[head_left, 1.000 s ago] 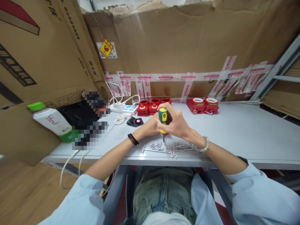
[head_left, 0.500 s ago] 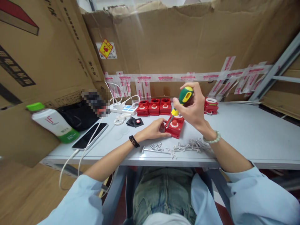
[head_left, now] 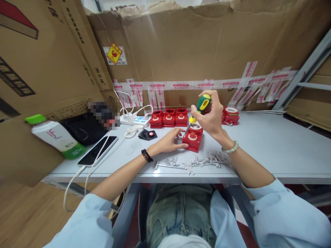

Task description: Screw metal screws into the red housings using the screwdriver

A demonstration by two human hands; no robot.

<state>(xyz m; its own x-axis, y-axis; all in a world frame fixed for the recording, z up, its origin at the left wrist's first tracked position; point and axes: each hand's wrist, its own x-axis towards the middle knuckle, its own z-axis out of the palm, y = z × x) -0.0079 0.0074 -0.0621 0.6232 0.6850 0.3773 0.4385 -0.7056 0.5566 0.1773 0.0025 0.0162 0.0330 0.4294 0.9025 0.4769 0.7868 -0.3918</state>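
Note:
My right hand (head_left: 213,117) is closed around the green and yellow handle of a screwdriver (head_left: 203,102). The tool leans, its shaft running down and left to the upper left part of a red box (head_left: 192,144). That box lies on the table and has a round red knob and a white ring on top. My left hand (head_left: 169,140) grips it from the left side, thumb at the front corner and fingers behind. In front of the box lie several loose screws (head_left: 172,161) and a tangle of metal pieces with white ties (head_left: 210,160).
Three red boxes (head_left: 169,118) stand in a row at the back, beside a white power strip (head_left: 134,120). Another red box (head_left: 231,116) is at the back right. Black square pieces (head_left: 147,134), a phone (head_left: 98,150) with a cable and a bottle (head_left: 55,136) are on the left.
My right hand has moved right and up, and the screwdriver has gone from upright over the screws to tilted at the red box. My left hand now shows at the box's left side.

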